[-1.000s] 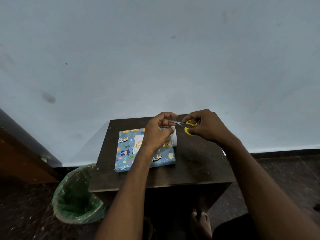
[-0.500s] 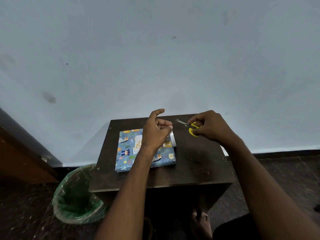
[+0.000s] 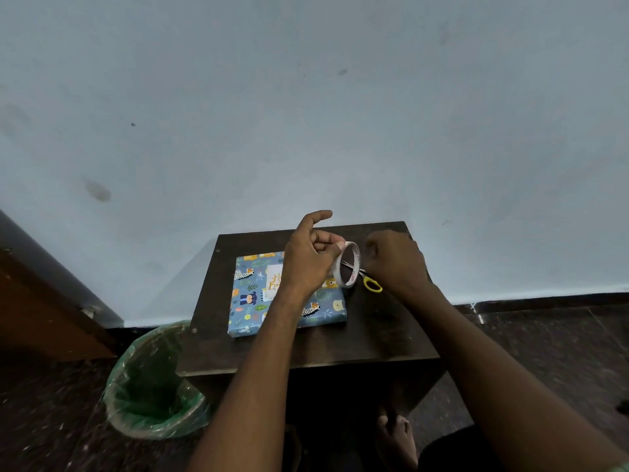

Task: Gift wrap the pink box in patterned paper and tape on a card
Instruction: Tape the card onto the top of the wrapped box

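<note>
Box (image 3: 287, 294) x1 wrapped, card (image 3: 272, 279) x1, 2 hands: L (image 3: 308, 258) gripping tape roll (image 3: 348, 265), R (image 3: 396, 262) closed by scissors (image 3: 369, 282)

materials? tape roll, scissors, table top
Tape roll: looks like clear tape on a pale cardboard core, with print on the inner face. Scissors: thin shiny blades, probably steel; yellow loops, likely glossy plastic. Table: dark brown matte board with a paler front edge, so possibly laminate rather than solid wood.
</note>
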Available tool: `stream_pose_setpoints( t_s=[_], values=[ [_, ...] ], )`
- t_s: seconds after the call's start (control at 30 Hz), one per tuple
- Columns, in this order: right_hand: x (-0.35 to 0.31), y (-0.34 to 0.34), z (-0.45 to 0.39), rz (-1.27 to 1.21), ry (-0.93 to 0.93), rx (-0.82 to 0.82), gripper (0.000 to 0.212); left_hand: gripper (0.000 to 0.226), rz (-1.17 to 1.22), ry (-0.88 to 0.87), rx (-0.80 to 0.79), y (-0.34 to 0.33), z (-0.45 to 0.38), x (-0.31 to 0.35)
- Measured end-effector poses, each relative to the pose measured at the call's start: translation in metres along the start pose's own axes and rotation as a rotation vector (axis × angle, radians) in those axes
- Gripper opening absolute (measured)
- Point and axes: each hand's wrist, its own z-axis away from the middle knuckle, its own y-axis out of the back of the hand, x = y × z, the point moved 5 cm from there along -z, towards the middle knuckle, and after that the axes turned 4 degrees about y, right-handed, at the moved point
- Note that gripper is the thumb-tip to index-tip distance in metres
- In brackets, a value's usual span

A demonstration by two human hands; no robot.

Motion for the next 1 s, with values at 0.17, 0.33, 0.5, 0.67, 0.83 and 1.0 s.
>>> stream_pose_setpoints(
  t_s=[0.17,0.33,0.5,0.67,0.83,1.0],
  values=[
    [-0.016,0.008,-0.004,-0.273,0.131,0.094,0.021,0.063,0.097,0.057,-0.012,-0.002,0.0,-0.001],
    [-0.02,0.01,-0.002,-0.259,0.186,0.218,0.01,0.065,0.313,0.309,0.107,0.002,0.001,-0.009],
    [-0.024,0.013,-0.001,-0.24,0.221,0.286,0.012,0.063,0.486,0.531,0.175,0.003,0.003,-0.017],
    [-0.025,0.013,-0.001,-0.271,0.217,0.299,0.015,0.063,0.532,0.59,0.18,0.004,0.005,-0.021],
    [-0.028,0.007,-0.006,-0.277,0.208,0.24,0.014,0.056,0.415,0.507,0.203,0.013,0.009,-0.018],
    [-0.024,0.001,-0.013,-0.18,0.141,0.103,0.021,0.061,-0.041,0.333,0.204,0.038,0.009,-0.018]
  ],
)
